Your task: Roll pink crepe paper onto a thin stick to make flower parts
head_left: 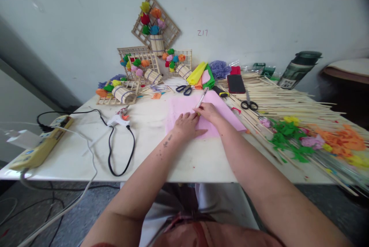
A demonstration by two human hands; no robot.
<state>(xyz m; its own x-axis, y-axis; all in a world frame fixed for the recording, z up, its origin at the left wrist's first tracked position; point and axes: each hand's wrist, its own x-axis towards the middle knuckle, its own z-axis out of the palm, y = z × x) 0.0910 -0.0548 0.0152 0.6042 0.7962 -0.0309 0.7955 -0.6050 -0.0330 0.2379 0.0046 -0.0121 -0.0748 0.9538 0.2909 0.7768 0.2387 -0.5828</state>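
Note:
A pink sheet of paper lies flat on the white table in front of me. My left hand presses palm-down on the sheet's near edge, fingers spread. My right hand rests on the sheet just beside it and holds a white pen, tip down on the paper.
A glue gun with a black cord and a yellow power strip lie left. Scissors, folded coloured paper, a phone and stick-frame flower crafts sit behind. Wooden sticks, more scissors and paper flowers fill the right.

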